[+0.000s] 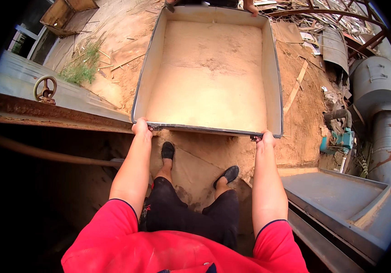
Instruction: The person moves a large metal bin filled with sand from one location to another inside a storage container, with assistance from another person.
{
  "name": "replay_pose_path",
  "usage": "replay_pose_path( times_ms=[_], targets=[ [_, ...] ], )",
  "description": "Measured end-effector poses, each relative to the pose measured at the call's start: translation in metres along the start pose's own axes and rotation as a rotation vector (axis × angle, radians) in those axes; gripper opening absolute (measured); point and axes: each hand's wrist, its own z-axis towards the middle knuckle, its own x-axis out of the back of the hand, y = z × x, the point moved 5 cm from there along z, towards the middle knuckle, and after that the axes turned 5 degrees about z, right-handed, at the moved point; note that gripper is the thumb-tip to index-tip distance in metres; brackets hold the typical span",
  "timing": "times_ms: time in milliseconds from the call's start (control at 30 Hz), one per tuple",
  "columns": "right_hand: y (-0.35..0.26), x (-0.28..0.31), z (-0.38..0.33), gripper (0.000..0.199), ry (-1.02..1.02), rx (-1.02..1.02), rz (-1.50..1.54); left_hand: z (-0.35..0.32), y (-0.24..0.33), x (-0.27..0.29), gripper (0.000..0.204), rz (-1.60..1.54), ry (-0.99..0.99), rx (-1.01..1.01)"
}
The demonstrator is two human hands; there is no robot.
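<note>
A large shallow rectangular box [213, 77] with pale inner walls and a dark rim is held out before me. Its inside looks dusty tan, with darker smudges toward the middle. My left hand [142, 128] is closed around the near left corner, by a dark latch-like fitting. At the near right corner, beside a similar fitting, my right hand [267, 139] grips the rim. Fingers under the edge are partly hidden. Another person's hand [251, 8] touches the far right corner, and a second hand [170, 5] is at the far left corner.
A rusty metal ledge [59, 116] with a handwheel [45, 89] lies left, above a dark recess. On the right are a grey metal trough [332, 193], a teal pump [341, 140] and a large metal duct [379, 86]. Wooden strips [296, 86] lie on the sandy ground.
</note>
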Motion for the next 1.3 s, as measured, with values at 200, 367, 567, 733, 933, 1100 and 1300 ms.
replay_pose_path(
  times_ms=[200, 367, 567, 733, 933, 1100, 1300],
  targets=[
    [0.036, 0.051, -0.025, 0.009, 0.007, 0.009, -0.004, -0.013, -0.036, 0.077, 0.011, -0.049, 0.05, -0.048],
    [0.03, 0.108, 0.003, 0.014, -0.092, -0.007, 0.061, -0.063, -0.062, 0.093, 0.018, -0.107, 0.02, -0.092],
    [0.041, 0.131, -0.031, 0.006, -0.036, -0.009, 0.032, -0.062, -0.055, 0.106, 0.012, -0.019, -0.023, -0.099],
    [0.061, 0.125, -0.028, 0.004, 0.021, -0.024, 0.053, -0.044, -0.02, 0.082, 0.006, 0.028, -0.082, -0.122],
    [0.067, 0.136, -0.05, 0.004, 0.059, -0.012, 0.044, -0.03, -0.012, 0.074, 0.007, 0.138, -0.123, -0.064],
    [0.065, 0.121, -0.051, 0.004, 0.102, -0.038, 0.002, -0.027, -0.001, 0.06, 0.009, 0.174, -0.099, -0.062],
    [0.059, 0.115, -0.056, 0.014, 0.137, -0.063, -0.031, -0.016, -0.004, 0.051, 0.014, 0.275, -0.13, 0.115]
  ],
)
